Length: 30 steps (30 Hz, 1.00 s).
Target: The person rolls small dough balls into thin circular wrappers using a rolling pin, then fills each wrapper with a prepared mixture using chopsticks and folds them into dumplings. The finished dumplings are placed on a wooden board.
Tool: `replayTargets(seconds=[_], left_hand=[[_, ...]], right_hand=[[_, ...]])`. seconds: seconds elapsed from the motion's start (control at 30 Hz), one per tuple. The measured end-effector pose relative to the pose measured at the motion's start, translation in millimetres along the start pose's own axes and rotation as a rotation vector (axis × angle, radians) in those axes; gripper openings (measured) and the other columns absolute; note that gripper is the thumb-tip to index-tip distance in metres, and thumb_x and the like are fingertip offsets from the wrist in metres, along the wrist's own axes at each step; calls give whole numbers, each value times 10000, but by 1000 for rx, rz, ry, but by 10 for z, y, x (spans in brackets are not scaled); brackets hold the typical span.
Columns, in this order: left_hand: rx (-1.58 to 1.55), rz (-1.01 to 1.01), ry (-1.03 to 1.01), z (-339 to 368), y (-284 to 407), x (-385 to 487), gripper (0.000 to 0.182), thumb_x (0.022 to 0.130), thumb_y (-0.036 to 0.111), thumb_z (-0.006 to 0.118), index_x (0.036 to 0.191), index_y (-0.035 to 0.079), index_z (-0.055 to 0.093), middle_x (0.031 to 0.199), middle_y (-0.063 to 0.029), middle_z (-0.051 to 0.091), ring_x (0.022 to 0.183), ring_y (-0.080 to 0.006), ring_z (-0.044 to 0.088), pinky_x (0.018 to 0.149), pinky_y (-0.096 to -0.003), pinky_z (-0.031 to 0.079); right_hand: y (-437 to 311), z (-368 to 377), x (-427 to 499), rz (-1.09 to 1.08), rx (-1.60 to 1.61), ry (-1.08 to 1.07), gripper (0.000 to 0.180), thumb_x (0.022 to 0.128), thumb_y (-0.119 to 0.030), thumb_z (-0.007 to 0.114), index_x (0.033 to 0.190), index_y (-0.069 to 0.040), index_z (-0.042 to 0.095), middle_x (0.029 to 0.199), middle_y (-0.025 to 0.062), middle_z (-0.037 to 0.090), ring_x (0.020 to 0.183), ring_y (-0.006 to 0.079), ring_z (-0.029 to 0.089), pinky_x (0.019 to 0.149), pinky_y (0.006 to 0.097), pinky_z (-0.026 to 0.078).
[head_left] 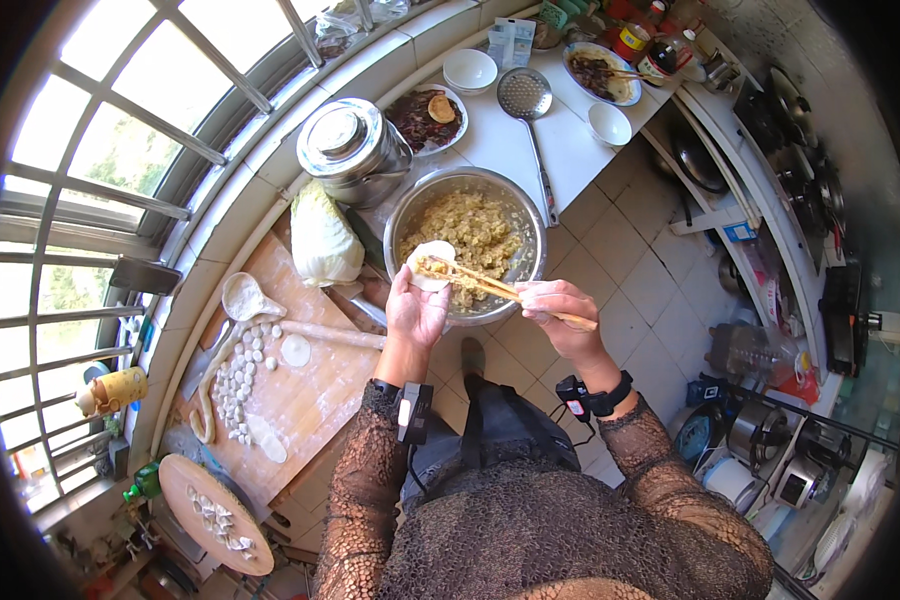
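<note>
My left hand [418,306] holds a round dough wrapper [430,264] over the near rim of a steel bowl [538,247]. Chopped filling [469,229] lies in the bowl. Wooden chopsticks [487,283] are gripped in my right hand [562,315], their tips at a bit of filling on the wrapper. To the left, a floured wooden board [330,382] carries small dough pieces [232,386], a dough rope [205,390], a rolling pin [334,334] and a flattened wrapper [295,350]. Folded dumplings [214,517] rest on a round board [180,480] at the lower left.
A napa cabbage [322,240] and a lidded steel pot [352,150] stand left of the bowl. Beyond it are a skimmer [525,94], white bowls [470,70], plates of food [604,73] and bottles [634,37]. A cleaver or knife blade [193,379] lies at the board's left edge.
</note>
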State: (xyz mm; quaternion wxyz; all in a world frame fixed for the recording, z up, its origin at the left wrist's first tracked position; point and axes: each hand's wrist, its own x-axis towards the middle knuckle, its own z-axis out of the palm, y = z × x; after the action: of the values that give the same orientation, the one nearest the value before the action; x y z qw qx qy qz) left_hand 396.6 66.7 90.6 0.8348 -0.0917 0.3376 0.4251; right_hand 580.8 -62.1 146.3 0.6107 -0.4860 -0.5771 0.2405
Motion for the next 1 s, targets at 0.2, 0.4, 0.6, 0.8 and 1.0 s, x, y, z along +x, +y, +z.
replayTargets(seconds=[0.2, 0.4, 0.6, 0.8, 1.0], left_hand=[[112, 18, -57, 8, 2, -85, 405, 1014, 227, 330, 1310, -2, 487, 1345, -155, 534, 1273, -308, 481, 1095, -466, 366], [106, 43, -114, -28, 7, -127, 434, 1018, 248, 319, 1347, -2, 449, 1365, -160, 507, 1266, -313, 479, 1090, -460, 368], [96, -61, -221, -130, 110, -116, 434, 998, 219, 347, 1345, -19, 455, 1365, -189, 500, 1253, -318, 492, 1073, -461, 396], [90, -98, -289, -164, 116, -149, 436, 991, 206, 363, 1346, -32, 447, 1363, -198, 497, 1252, -320, 492, 1081, -463, 388], [58, -125, -349, -178, 153, -185, 437, 996, 215, 360, 1352, -27, 439, 1364, -191, 497, 1267, -323, 477, 1087, -464, 385]], right_hand=[[-36, 13, 29, 72, 115, 107, 115, 820, 17, 697, 927, -13, 670, 921, 127, 677, 931, 269, 679, 827, 345, 551], [-9, -24, -14, 98, 119, 97, 116, 833, 15, 691, 942, -16, 664, 929, 123, 675, 938, 249, 675, 815, 330, 551], [-47, -192, -62, 355, 389, 186, 68, 881, 3, 647, 946, -15, 655, 951, 91, 655, 943, 205, 661, 839, 323, 569], [-42, -170, -24, 448, 462, 244, 63, 886, -1, 643, 948, 6, 653, 956, 91, 654, 935, 194, 658, 856, 329, 571], [-35, -137, -14, 438, 491, 273, 76, 893, -22, 642, 962, 6, 654, 962, 97, 657, 940, 198, 657, 870, 339, 566]])
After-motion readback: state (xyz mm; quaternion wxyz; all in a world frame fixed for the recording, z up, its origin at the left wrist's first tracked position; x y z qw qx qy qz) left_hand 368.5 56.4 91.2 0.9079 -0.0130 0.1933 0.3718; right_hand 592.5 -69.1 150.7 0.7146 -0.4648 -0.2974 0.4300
